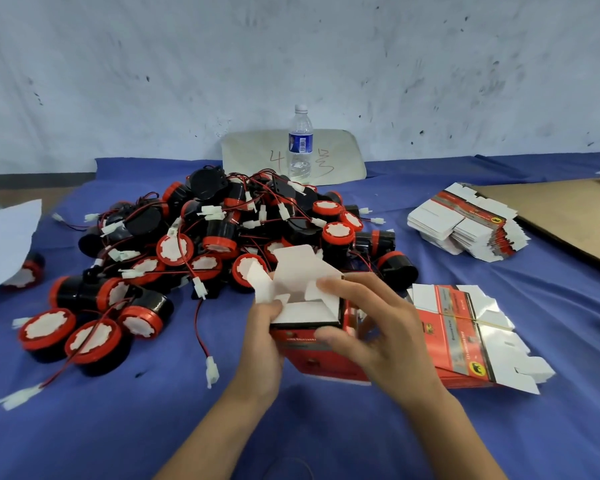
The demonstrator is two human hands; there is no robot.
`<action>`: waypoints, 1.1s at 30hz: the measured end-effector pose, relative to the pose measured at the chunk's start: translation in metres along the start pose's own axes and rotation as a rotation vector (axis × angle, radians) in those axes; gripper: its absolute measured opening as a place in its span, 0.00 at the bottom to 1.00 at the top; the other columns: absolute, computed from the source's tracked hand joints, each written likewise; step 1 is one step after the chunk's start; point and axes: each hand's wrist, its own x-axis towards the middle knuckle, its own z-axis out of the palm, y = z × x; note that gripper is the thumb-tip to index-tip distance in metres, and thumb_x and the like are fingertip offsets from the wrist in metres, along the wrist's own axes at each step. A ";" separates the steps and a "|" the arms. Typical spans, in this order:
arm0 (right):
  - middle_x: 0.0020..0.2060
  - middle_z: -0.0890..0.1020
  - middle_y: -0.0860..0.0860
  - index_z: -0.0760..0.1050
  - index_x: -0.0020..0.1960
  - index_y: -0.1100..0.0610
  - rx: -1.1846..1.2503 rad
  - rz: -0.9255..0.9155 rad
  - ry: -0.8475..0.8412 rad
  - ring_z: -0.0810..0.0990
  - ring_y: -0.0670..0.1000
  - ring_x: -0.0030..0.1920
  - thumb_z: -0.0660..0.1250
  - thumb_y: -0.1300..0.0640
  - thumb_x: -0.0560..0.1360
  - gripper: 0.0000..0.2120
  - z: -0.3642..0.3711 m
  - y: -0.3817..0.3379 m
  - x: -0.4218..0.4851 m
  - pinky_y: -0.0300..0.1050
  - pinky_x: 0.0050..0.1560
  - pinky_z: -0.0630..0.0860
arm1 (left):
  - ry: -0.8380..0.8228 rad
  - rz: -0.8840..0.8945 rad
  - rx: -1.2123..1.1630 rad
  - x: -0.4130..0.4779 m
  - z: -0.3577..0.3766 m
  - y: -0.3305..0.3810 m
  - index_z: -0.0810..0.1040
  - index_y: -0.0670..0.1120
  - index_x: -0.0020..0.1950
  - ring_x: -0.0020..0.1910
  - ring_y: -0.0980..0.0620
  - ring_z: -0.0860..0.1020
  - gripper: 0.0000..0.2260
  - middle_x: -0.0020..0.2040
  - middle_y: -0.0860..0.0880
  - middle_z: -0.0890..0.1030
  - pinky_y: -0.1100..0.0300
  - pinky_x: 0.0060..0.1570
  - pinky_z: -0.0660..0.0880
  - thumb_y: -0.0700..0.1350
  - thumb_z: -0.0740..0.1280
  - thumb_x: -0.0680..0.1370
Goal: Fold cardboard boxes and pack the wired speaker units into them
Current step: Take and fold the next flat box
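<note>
A small red cardboard box (312,355) with white inner flaps standing open is held above the blue cloth in the lower middle. My left hand (264,344) grips its left side, thumb at the open top. My right hand (371,327) holds the right side, fingers curled over the top edge and thumb on the front face. Behind the box lies a big heap of black and red wired speaker units (222,237) with white connectors. A banded stack of flat red boxes (465,341) lies just right of my right hand.
A second stack of flat boxes (468,226) sits at the back right beside a brown cardboard sheet (565,216). A water bottle (300,143) stands by the wall in front of a pale board (257,154). White paper (4,237) lies at the left edge.
</note>
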 end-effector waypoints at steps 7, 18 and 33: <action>0.45 0.81 0.41 0.75 0.54 0.40 0.213 0.305 0.050 0.82 0.51 0.41 0.63 0.37 0.72 0.14 0.001 0.005 0.001 0.53 0.40 0.80 | -0.111 0.256 0.216 -0.005 0.009 0.012 0.63 0.68 0.70 0.57 0.56 0.79 0.23 0.64 0.60 0.76 0.64 0.46 0.78 0.60 0.60 0.75; 0.41 0.83 0.54 0.73 0.45 0.48 0.409 0.368 0.002 0.83 0.60 0.35 0.69 0.38 0.68 0.15 -0.008 -0.002 0.001 0.65 0.34 0.78 | -0.129 0.240 0.367 -0.006 0.008 0.011 0.73 0.48 0.50 0.38 0.58 0.81 0.24 0.41 0.54 0.80 0.67 0.36 0.76 0.69 0.60 0.74; 0.40 0.82 0.58 0.78 0.47 0.64 0.609 0.396 -0.098 0.83 0.55 0.39 0.68 0.45 0.67 0.21 -0.003 -0.012 0.005 0.46 0.39 0.79 | -0.205 -0.239 0.006 -0.006 0.006 0.014 0.75 0.48 0.51 0.41 0.46 0.83 0.24 0.44 0.43 0.84 0.55 0.39 0.81 0.65 0.58 0.67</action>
